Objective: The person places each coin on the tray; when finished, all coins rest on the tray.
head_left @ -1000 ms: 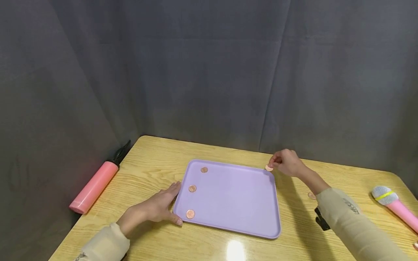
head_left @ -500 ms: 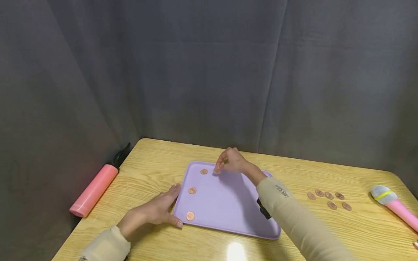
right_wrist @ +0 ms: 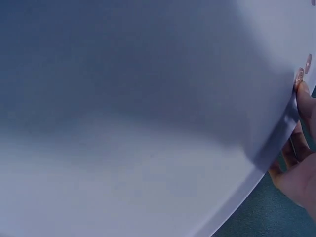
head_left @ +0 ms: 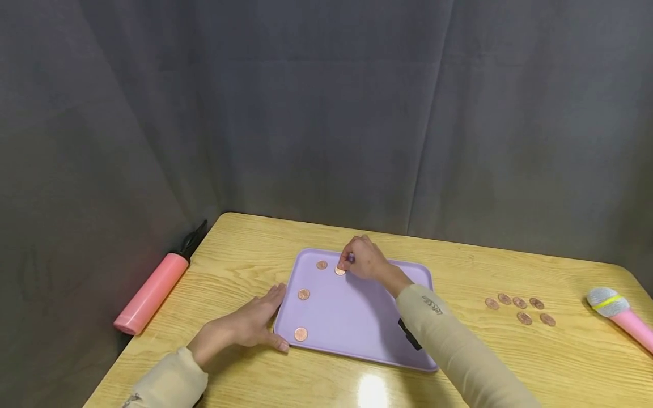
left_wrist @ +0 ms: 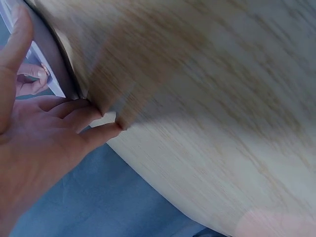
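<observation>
My right hand [head_left: 364, 258] pinches a copper coin [head_left: 340, 271] low over the tray's far side; whether it touches the tray I cannot tell. In the right wrist view the thumb lies against this coin [right_wrist: 299, 77], with another coin [right_wrist: 308, 63] just beyond. The purple tray [head_left: 352, 334] lies on the wooden table. Along its left side sit three more coins: a far one [head_left: 322, 264], a middle one [head_left: 304, 294] and a near one [head_left: 301, 334]. My left hand [head_left: 247, 324] rests against the tray's left edge, fingers extended, thumb by the near corner.
Several copper coins [head_left: 524, 318] lie on the table [head_left: 474, 283] right of the tray. Farther right is a pink toy microphone [head_left: 609, 303] with a silver head. A pink hand pump [head_left: 153, 293] lies at the left table edge. Grey curtain [head_left: 316, 113] hangs behind.
My right hand has carried the coin leftward from the tray's far right corner to beside the far left coin, lowering slightly. The coins on the right came into view. My left hand stayed put.
</observation>
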A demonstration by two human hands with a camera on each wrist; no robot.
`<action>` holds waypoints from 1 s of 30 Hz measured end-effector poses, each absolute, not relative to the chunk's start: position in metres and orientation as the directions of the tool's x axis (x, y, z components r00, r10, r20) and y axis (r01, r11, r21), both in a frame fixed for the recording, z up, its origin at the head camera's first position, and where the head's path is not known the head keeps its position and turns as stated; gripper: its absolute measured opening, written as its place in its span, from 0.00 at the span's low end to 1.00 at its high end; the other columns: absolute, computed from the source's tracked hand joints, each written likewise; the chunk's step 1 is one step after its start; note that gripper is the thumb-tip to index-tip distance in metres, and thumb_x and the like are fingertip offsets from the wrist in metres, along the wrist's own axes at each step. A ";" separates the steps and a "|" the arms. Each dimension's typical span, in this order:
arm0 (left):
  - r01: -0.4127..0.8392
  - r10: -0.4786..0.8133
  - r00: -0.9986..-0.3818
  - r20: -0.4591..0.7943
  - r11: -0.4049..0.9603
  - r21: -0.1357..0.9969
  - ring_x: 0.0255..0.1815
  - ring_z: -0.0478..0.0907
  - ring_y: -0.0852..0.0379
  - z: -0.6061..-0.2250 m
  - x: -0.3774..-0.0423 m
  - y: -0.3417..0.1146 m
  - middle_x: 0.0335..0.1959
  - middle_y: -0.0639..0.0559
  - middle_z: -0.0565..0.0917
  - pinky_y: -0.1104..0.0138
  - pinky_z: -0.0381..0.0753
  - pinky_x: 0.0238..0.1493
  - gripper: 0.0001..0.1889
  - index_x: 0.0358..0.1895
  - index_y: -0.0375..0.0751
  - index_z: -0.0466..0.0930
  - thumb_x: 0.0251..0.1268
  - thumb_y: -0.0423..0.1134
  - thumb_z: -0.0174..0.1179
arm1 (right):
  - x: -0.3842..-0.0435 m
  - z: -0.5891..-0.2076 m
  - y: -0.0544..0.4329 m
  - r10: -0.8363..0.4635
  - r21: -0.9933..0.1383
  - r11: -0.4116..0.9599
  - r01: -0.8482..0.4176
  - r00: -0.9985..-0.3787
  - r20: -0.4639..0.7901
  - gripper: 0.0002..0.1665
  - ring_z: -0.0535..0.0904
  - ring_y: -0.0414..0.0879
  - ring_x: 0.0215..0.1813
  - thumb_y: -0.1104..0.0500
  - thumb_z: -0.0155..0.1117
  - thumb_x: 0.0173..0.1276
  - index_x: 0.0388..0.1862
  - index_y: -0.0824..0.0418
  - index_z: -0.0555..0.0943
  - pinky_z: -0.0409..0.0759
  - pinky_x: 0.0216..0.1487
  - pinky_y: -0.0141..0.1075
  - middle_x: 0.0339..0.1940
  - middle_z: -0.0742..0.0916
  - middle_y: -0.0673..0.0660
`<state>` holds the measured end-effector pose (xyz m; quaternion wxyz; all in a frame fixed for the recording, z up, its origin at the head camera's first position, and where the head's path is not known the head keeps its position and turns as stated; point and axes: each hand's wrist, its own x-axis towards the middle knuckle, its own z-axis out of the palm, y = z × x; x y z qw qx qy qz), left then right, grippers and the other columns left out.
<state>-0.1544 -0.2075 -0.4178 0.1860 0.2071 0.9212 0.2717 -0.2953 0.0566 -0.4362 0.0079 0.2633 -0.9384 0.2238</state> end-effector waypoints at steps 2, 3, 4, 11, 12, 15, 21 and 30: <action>0.284 0.484 -0.845 -0.228 0.767 0.575 0.78 0.42 0.40 -0.419 -0.154 -0.207 0.76 0.31 0.45 0.43 0.44 0.74 0.64 0.75 0.24 0.42 0.41 0.52 0.75 | -0.295 -0.437 0.057 -0.488 -0.404 0.767 -0.499 -0.862 0.139 0.08 0.74 0.47 0.43 0.60 0.75 0.58 0.21 0.51 0.86 0.75 0.44 0.42 0.31 0.84 0.46; 0.285 0.483 -0.846 -0.227 0.769 0.573 0.78 0.42 0.40 -0.419 -0.155 -0.207 0.76 0.31 0.45 0.43 0.44 0.74 0.64 0.75 0.24 0.42 0.41 0.52 0.75 | -0.295 -0.438 0.058 -0.491 -0.398 0.767 -0.503 -0.860 0.141 0.08 0.74 0.47 0.43 0.60 0.75 0.58 0.21 0.51 0.86 0.75 0.44 0.41 0.30 0.84 0.46; 0.285 0.482 -0.846 -0.226 0.769 0.572 0.78 0.42 0.40 -0.420 -0.154 -0.207 0.76 0.31 0.45 0.43 0.44 0.74 0.64 0.75 0.24 0.42 0.41 0.52 0.75 | -0.295 -0.438 0.058 -0.495 -0.390 0.767 -0.510 -0.856 0.147 0.08 0.74 0.47 0.43 0.61 0.75 0.58 0.21 0.51 0.86 0.75 0.43 0.41 0.30 0.84 0.46; 0.299 0.499 -0.837 -0.223 0.759 0.578 0.78 0.42 0.40 -0.420 -0.155 -0.207 0.76 0.31 0.45 0.43 0.44 0.73 0.64 0.75 0.24 0.42 0.41 0.52 0.75 | -0.292 -0.442 0.068 -0.472 -0.482 0.712 -0.511 -0.856 0.211 0.05 0.74 0.46 0.40 0.57 0.73 0.61 0.26 0.54 0.86 0.75 0.44 0.41 0.29 0.84 0.47; 0.299 0.500 -0.837 -0.223 0.759 0.579 0.78 0.42 0.40 -0.420 -0.155 -0.207 0.76 0.31 0.45 0.43 0.44 0.73 0.64 0.75 0.24 0.42 0.41 0.52 0.75 | -0.292 -0.441 0.072 -0.460 -0.507 0.695 -0.510 -0.857 0.231 0.06 0.75 0.46 0.40 0.56 0.73 0.61 0.28 0.55 0.86 0.75 0.47 0.41 0.30 0.84 0.48; 0.293 0.494 -0.840 -0.226 0.761 0.579 0.78 0.42 0.40 -0.421 -0.155 -0.209 0.76 0.31 0.45 0.43 0.44 0.74 0.64 0.75 0.24 0.42 0.42 0.53 0.75 | -0.290 -0.438 0.090 -0.421 -0.556 0.652 -0.515 -0.856 0.299 0.09 0.78 0.50 0.42 0.54 0.71 0.63 0.32 0.59 0.86 0.74 0.50 0.45 0.33 0.87 0.51; 0.281 0.485 -0.845 -0.225 0.761 0.584 0.78 0.41 0.39 -0.422 -0.155 -0.213 0.77 0.31 0.45 0.42 0.43 0.73 0.64 0.75 0.24 0.42 0.43 0.53 0.75 | -0.278 -0.423 0.161 -0.328 -0.563 0.664 -0.492 -0.869 0.372 0.11 0.79 0.57 0.45 0.55 0.68 0.67 0.38 0.64 0.85 0.78 0.45 0.49 0.38 0.88 0.58; 0.272 0.469 -0.855 -0.221 0.769 0.578 0.77 0.43 0.38 -0.420 -0.156 -0.218 0.76 0.30 0.47 0.43 0.45 0.73 0.64 0.75 0.23 0.43 0.42 0.51 0.77 | -0.246 -0.415 0.284 -0.330 -0.426 0.785 -0.450 -0.886 0.327 0.08 0.79 0.46 0.31 0.58 0.66 0.68 0.37 0.63 0.84 0.77 0.30 0.35 0.30 0.86 0.52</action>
